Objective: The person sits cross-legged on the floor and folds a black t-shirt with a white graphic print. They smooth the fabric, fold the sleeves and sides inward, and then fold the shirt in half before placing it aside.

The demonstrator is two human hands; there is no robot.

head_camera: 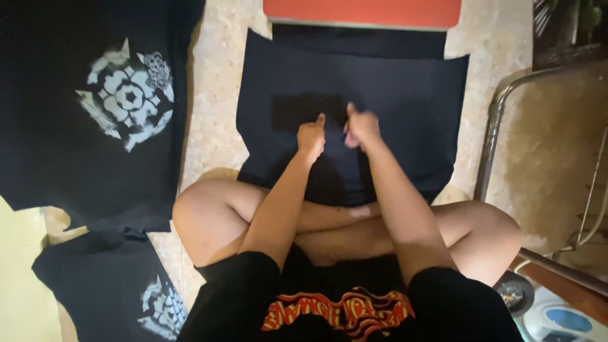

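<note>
A plain dark navy shirt (pixel 405 95) lies spread flat on the stone floor in front of my crossed legs. A darker rectangular patch (pixel 297 109) sits on its middle left. My left hand (pixel 311 135) rests on the shirt at the patch's right edge, fingers curled and thumb pointing forward. Close beside it, my right hand (pixel 362 128) also presses on the cloth, fingers curled, thumb up. Whether either hand pinches anything is too small to tell.
An orange-red flat board (pixel 362 12) lies at the far edge of the shirt. Two black shirts with pale blue floral prints lie on the left (pixel 95 126) and lower left (pixel 107 291). A metal frame (pixel 491 136) and a white device (pixel 557 316) stand at the right.
</note>
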